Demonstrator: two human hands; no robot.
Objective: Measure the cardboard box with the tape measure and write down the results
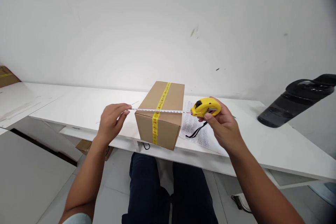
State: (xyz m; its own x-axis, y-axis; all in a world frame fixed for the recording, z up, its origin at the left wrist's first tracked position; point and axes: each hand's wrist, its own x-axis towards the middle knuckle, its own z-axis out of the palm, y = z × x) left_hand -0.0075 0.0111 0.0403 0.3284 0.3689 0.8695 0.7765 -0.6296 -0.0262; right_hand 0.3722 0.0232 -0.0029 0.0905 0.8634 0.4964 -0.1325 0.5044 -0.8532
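A brown cardboard box (168, 124) with a yellow printed tape strip (155, 126) stands on the white desk, its front near the desk edge. Across its top front edge runs the drawn-out white blade (173, 111) of a tape measure. My left hand (114, 117), left of the box, pinches the blade's free end between thumb and fingers. To the right of the box, my right hand (223, 122) is closed around the yellow tape measure (206, 107). A black wrist strap (195, 131) dangles from the case.
Printed paper sheets (202, 136) lie on the desk (252, 133) under my right hand. A dark bottle (291, 103) stands at the right. Another cardboard box (7, 76) sits at the far left. Below the desk is a carton (84, 146). A white wall (157, 24) rises behind.
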